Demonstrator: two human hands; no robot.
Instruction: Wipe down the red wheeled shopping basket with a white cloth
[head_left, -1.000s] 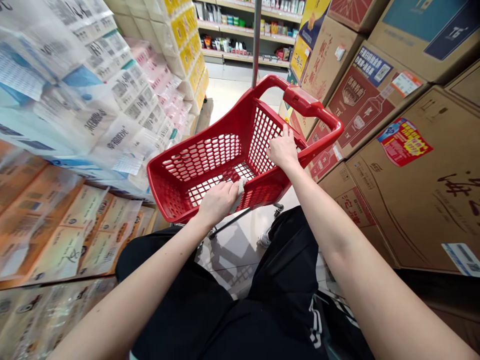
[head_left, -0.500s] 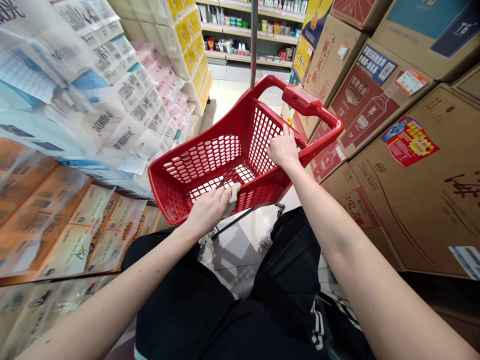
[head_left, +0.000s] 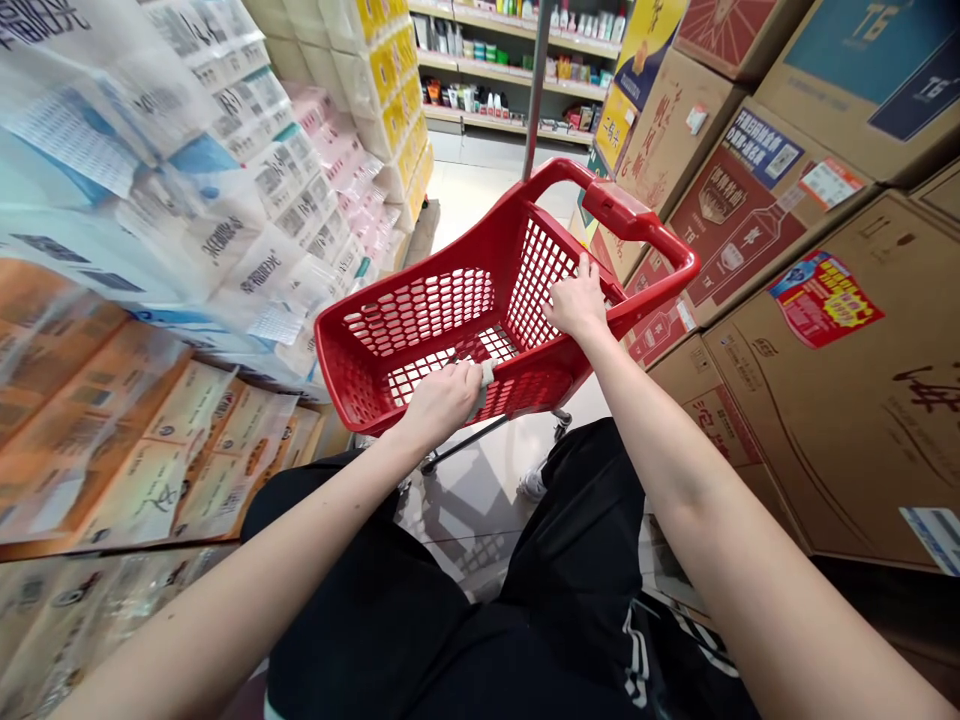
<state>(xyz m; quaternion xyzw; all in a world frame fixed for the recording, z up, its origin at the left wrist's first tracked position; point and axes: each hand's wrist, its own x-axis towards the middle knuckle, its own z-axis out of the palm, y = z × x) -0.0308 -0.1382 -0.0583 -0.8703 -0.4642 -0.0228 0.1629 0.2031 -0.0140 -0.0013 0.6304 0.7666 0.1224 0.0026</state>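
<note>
A red shopping trolley (head_left: 420,272) with a perforated plastic basket stands at an angle before my knees. My left hand (head_left: 447,396) is closed around a pale grey cloth (head_left: 486,376), which it presses against the basket's near rim. Part of the cloth hangs down the outer side; the palm side of that hand is hidden. Farther right, my right hand (head_left: 576,302) grips the same rim close to the handle end, fingers over the edge. Above it curves the trolley's red handle (head_left: 634,216). Nothing but a small dark item or part shows inside the basket.
Wrapped tissue packs (head_left: 247,230) are stacked high on the left, with orange packs (head_left: 82,420) below. Cardboard cartons (head_left: 817,400) rise close on the right. A metal pole (head_left: 537,90) stands behind the trolley, and stocked shelves (head_left: 510,75) lie beyond.
My left hand has slid slightly right along the near rim with the cloth. My right hand keeps its hold. The whole view has shifted a little, the trolley now appearing farther right.
</note>
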